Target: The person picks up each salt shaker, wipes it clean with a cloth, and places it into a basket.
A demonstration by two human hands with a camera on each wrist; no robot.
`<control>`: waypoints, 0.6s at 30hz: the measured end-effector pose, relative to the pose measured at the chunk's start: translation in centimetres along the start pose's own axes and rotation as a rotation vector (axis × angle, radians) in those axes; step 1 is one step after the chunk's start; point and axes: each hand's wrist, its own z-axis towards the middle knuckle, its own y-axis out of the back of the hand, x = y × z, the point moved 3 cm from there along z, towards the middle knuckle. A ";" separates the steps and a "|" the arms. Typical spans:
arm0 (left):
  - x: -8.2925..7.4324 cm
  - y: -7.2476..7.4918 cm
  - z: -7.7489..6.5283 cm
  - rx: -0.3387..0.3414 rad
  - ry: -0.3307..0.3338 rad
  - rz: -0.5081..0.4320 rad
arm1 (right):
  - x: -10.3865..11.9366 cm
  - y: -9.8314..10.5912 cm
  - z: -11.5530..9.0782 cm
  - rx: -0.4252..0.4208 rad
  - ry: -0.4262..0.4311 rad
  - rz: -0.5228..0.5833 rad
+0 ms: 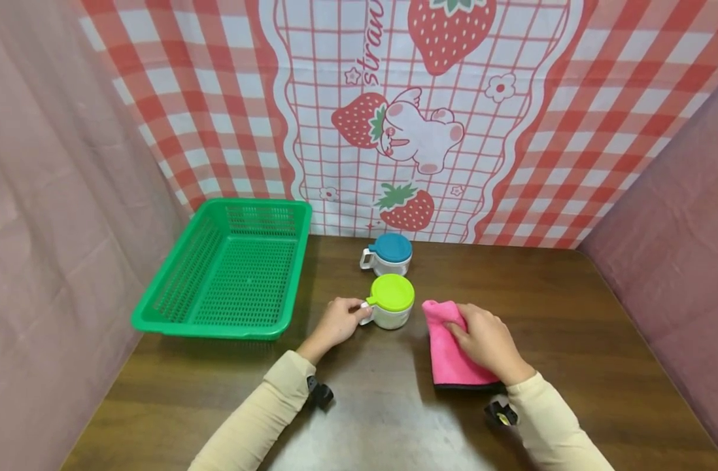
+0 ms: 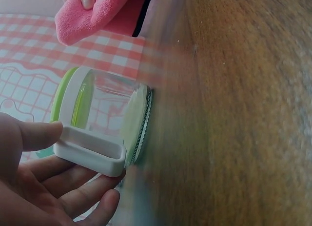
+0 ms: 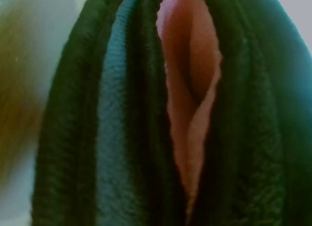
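My left hand (image 1: 338, 322) pinches the white handle (image 2: 92, 150) of a clear seasoning jar with a lime-green lid (image 1: 392, 292). In the left wrist view, the thumb presses the handle from one side and the fingers lie on the other; pale contents show in the jar's base (image 2: 136, 123). To the right of that jar, my right hand (image 1: 485, 337) grips a folded pink cloth (image 1: 453, 356) with a dark edge. Close-up folds of the cloth (image 3: 195, 113) fill the right wrist view and hide the right hand there.
Just behind the green-lidded jar stands a similar jar with a blue lid (image 1: 393, 248), its handle facing left. A green plastic basket (image 1: 297, 275) with slotted walls sits on the left of the wooden table (image 1: 359, 418). A checked strawberry-print cloth (image 1: 229, 118) hangs behind.
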 end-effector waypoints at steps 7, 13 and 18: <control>0.1 -0.5 -0.2 0.011 0.003 -0.009 | 0.4 -0.5 -0.4 -0.007 0.014 0.002; 0.1 -0.2 0.0 0.003 0.001 -0.016 | 1.0 -0.8 0.0 -0.016 0.038 0.006; 0.3 -0.1 0.2 0.000 0.005 -0.010 | 1.6 -1.1 0.2 -0.025 0.048 0.012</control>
